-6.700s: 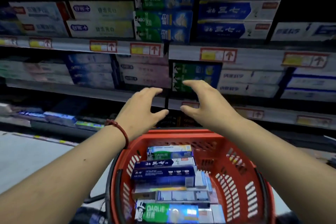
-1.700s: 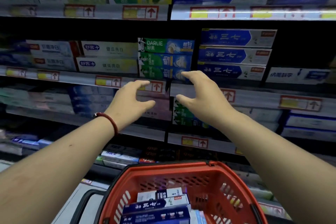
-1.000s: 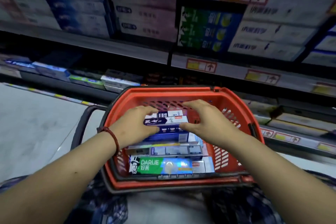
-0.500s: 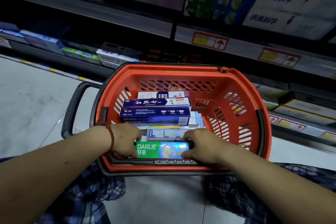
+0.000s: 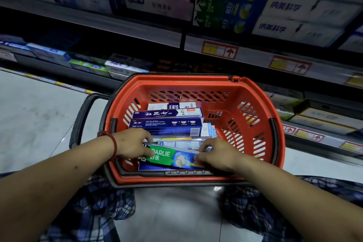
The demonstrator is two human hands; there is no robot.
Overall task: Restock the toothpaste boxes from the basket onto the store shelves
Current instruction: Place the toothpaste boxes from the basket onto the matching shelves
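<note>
Gripping green box (image 5: 172,158), seemingly two-handed

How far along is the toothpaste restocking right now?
Looks done: the shelf above holds a stack of green Darlie boxes. In hand: the left hand and right hand grip the green-and-blue Darlie toothpaste box at the near side of the red plastic basket. Left: the dark blue toothpaste box and several others lie in the basket.

Dim aisle, blurred shelves (image 5: 255,51), wide-angle bending at edges
</note>
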